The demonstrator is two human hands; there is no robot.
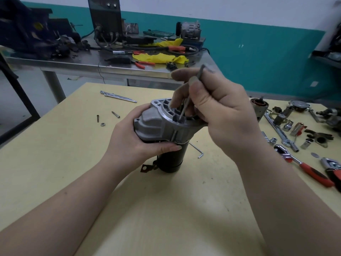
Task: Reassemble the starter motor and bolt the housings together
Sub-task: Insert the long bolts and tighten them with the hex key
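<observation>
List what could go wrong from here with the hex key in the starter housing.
1. The right hand pinches the hex key high on its shank, tip down in the aluminium housing; at a tilt it may slip out of the bolt head.
2. The starter motor stands on end, steadied only by the left hand; twisting could tip it.
3. The loose bolts and nut beside it could get knocked away.

Just 1 view, from a wide-angle camera on the person's head, looking forward and down. It sits close over the hands and the yellow table [55,163]; the steel bench [73,63] and teal wall [258,52] behind look bowed, probably lens distortion.
</observation>
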